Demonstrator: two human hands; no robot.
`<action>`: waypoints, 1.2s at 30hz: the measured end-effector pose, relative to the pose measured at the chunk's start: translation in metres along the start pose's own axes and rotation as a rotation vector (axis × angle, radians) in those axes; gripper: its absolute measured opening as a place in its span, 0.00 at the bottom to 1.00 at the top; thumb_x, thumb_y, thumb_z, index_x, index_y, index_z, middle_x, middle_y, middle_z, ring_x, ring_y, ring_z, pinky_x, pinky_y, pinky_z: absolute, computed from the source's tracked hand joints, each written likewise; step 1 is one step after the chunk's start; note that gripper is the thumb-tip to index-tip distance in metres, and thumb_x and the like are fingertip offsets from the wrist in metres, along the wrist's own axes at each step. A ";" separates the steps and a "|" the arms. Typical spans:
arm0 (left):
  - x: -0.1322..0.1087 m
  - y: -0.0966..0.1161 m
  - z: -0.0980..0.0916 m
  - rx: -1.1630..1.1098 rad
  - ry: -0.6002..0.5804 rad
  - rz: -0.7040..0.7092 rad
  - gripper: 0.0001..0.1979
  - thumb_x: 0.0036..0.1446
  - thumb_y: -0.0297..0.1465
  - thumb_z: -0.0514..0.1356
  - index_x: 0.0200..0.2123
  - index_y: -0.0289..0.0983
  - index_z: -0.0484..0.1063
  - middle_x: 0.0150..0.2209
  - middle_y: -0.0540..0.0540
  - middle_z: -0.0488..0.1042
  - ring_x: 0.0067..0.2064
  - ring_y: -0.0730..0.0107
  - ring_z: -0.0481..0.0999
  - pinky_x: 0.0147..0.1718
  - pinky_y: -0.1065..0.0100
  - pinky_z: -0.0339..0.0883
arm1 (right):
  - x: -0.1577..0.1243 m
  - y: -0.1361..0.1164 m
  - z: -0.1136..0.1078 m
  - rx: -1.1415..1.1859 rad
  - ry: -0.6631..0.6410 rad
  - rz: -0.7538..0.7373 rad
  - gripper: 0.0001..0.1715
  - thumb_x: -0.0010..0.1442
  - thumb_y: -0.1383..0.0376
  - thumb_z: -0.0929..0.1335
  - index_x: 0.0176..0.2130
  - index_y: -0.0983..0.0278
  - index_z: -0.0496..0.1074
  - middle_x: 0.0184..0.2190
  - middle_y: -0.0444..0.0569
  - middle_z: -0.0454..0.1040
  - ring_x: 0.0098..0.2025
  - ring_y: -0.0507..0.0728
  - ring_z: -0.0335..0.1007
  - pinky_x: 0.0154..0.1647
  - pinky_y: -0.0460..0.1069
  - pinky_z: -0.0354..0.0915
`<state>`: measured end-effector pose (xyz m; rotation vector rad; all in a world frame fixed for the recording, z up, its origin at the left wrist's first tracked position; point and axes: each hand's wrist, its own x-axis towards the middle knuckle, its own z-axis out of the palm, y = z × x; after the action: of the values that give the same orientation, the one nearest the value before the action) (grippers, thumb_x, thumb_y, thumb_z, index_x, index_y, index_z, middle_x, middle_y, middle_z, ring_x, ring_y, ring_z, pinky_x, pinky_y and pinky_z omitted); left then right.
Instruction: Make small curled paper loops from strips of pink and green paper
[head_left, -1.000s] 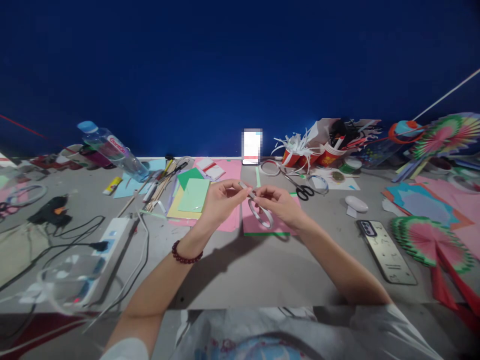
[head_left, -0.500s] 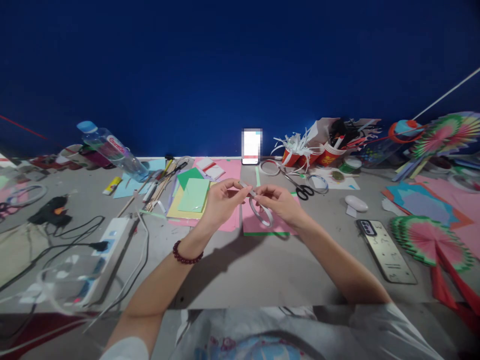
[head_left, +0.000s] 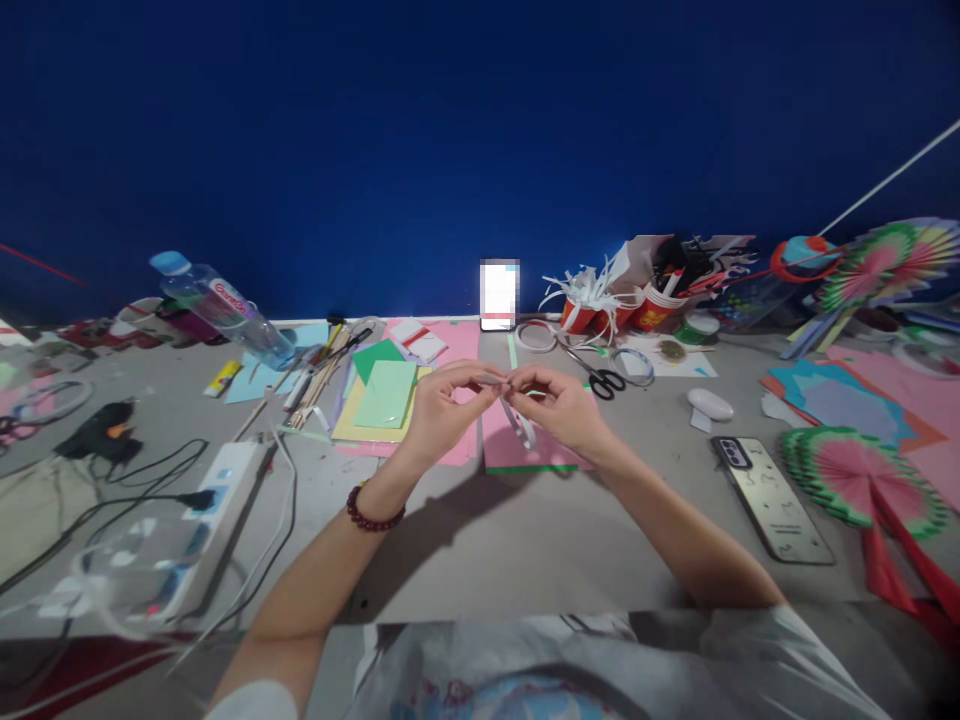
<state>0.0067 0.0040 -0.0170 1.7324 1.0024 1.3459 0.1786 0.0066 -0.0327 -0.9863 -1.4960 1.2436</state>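
Over the pink paper (head_left: pixel 540 445) with green edge strips, my two hands meet with their fingertips nearly touching. A narrow roll of white tape (head_left: pixel 525 434) hangs below the fingers of my right hand (head_left: pixel 559 402), partly hidden by them and seen almost edge-on. My left hand (head_left: pixel 448 405) is closed in a pinch on a short piece of the tape that shows between the fingertips. A dark red bead bracelet (head_left: pixel 375 512) circles my left wrist.
Left of my hands lie stacked coloured papers (head_left: pixel 386 395), sticks, a power strip (head_left: pixel 217 525) and a tilted bottle (head_left: pixel 232 305). To the right are black-handled scissors (head_left: pixel 606 384), red cups (head_left: pixel 652 310), a phone (head_left: pixel 772 500) and a folded paper fan (head_left: pixel 862 480). A lit screen (head_left: pixel 499 295) stands behind.
The tape roll has turned from an open ring to a nearly edge-on view. My fingertips have come closer together, and less tape shows between them.
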 end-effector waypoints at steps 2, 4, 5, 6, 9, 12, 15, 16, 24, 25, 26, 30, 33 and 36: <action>0.000 0.000 0.000 0.023 0.020 0.003 0.05 0.53 0.32 0.65 0.28 0.37 0.78 0.34 0.44 0.80 0.38 0.65 0.78 0.37 0.66 0.71 | 0.000 0.001 0.000 0.002 -0.009 -0.007 0.12 0.49 0.59 0.73 0.30 0.62 0.70 0.37 0.48 0.71 0.36 0.54 0.68 0.35 0.50 0.67; 0.000 -0.001 -0.001 0.031 0.039 -0.014 0.05 0.53 0.33 0.66 0.29 0.38 0.79 0.33 0.44 0.80 0.37 0.66 0.78 0.35 0.67 0.71 | -0.001 0.001 0.001 0.011 -0.001 -0.014 0.12 0.47 0.60 0.74 0.31 0.61 0.71 0.41 0.49 0.70 0.38 0.54 0.69 0.37 0.50 0.69; 0.000 -0.002 -0.002 0.033 0.045 -0.027 0.06 0.53 0.34 0.66 0.30 0.38 0.79 0.33 0.45 0.80 0.36 0.66 0.78 0.34 0.67 0.71 | -0.001 0.000 0.001 0.019 0.011 -0.007 0.12 0.47 0.60 0.74 0.32 0.61 0.72 0.43 0.49 0.70 0.39 0.55 0.70 0.37 0.50 0.69; 0.000 -0.003 -0.002 0.033 0.048 -0.039 0.06 0.53 0.35 0.65 0.30 0.39 0.79 0.33 0.45 0.80 0.35 0.67 0.78 0.34 0.67 0.71 | -0.001 -0.001 0.001 0.033 0.026 0.014 0.12 0.47 0.60 0.74 0.32 0.61 0.73 0.44 0.49 0.70 0.39 0.54 0.70 0.37 0.50 0.70; -0.001 -0.006 -0.001 0.019 0.052 -0.063 0.07 0.53 0.36 0.65 0.31 0.39 0.80 0.33 0.46 0.81 0.34 0.67 0.78 0.34 0.67 0.71 | -0.002 -0.003 0.002 0.123 0.050 0.131 0.13 0.46 0.58 0.74 0.31 0.62 0.73 0.48 0.50 0.69 0.34 0.53 0.72 0.32 0.50 0.69; -0.002 -0.007 0.001 0.010 0.043 -0.080 0.07 0.53 0.36 0.65 0.31 0.39 0.80 0.32 0.46 0.81 0.33 0.67 0.78 0.33 0.67 0.72 | -0.002 -0.003 0.002 0.207 0.049 0.219 0.16 0.45 0.57 0.75 0.31 0.62 0.72 0.42 0.49 0.73 0.32 0.52 0.72 0.30 0.48 0.68; -0.003 -0.007 0.002 0.031 0.048 -0.084 0.07 0.54 0.35 0.64 0.31 0.38 0.80 0.32 0.46 0.81 0.33 0.67 0.78 0.33 0.67 0.72 | -0.002 -0.001 0.003 0.229 0.024 0.291 0.18 0.46 0.56 0.75 0.33 0.63 0.70 0.29 0.46 0.75 0.30 0.53 0.72 0.30 0.48 0.66; -0.003 -0.007 0.001 0.040 0.057 -0.083 0.06 0.54 0.34 0.64 0.31 0.38 0.79 0.33 0.46 0.81 0.33 0.67 0.77 0.33 0.67 0.72 | -0.002 -0.001 0.003 0.229 0.015 0.313 0.18 0.46 0.56 0.75 0.33 0.63 0.70 0.27 0.45 0.75 0.28 0.52 0.72 0.29 0.48 0.65; -0.001 -0.006 -0.001 0.040 0.074 -0.085 0.05 0.54 0.32 0.64 0.31 0.38 0.79 0.33 0.46 0.80 0.34 0.69 0.77 0.34 0.69 0.71 | -0.001 0.003 0.008 0.245 0.066 0.253 0.22 0.45 0.56 0.75 0.34 0.62 0.65 0.26 0.39 0.68 0.23 0.49 0.70 0.24 0.46 0.64; -0.001 -0.006 -0.001 0.025 0.070 -0.087 0.06 0.54 0.33 0.64 0.32 0.37 0.79 0.33 0.45 0.80 0.35 0.68 0.77 0.35 0.68 0.71 | -0.001 0.003 0.008 0.242 0.069 0.238 0.22 0.45 0.56 0.75 0.35 0.62 0.65 0.26 0.39 0.67 0.23 0.49 0.69 0.24 0.46 0.65; -0.001 -0.005 -0.001 0.005 0.064 -0.093 0.06 0.53 0.34 0.65 0.32 0.37 0.79 0.34 0.45 0.80 0.35 0.67 0.78 0.36 0.68 0.72 | -0.001 0.003 0.009 0.239 0.072 0.225 0.22 0.45 0.56 0.75 0.35 0.62 0.65 0.27 0.38 0.67 0.23 0.49 0.69 0.24 0.46 0.65; 0.000 -0.004 0.000 -0.101 0.043 -0.143 0.07 0.53 0.34 0.65 0.31 0.36 0.78 0.35 0.44 0.80 0.37 0.67 0.78 0.38 0.67 0.72 | -0.001 0.004 0.010 0.228 0.077 0.203 0.23 0.46 0.55 0.75 0.36 0.61 0.64 0.26 0.38 0.66 0.24 0.49 0.69 0.25 0.47 0.67; 0.000 -0.007 0.001 -0.148 0.033 -0.172 0.07 0.53 0.35 0.64 0.30 0.36 0.77 0.35 0.44 0.80 0.36 0.68 0.79 0.36 0.68 0.73 | -0.001 0.005 0.010 0.214 0.086 0.195 0.23 0.46 0.55 0.75 0.36 0.61 0.64 0.26 0.38 0.66 0.24 0.49 0.69 0.25 0.47 0.68; 0.000 -0.010 0.001 -0.155 0.042 -0.194 0.07 0.53 0.34 0.65 0.30 0.36 0.76 0.34 0.44 0.80 0.36 0.68 0.79 0.35 0.69 0.73 | -0.001 0.006 0.010 0.201 0.093 0.190 0.23 0.47 0.56 0.75 0.36 0.61 0.64 0.27 0.38 0.66 0.24 0.49 0.69 0.24 0.47 0.68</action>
<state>0.0058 0.0087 -0.0257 1.4591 1.0321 1.3033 0.1689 0.0045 -0.0390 -1.0539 -1.2014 1.4325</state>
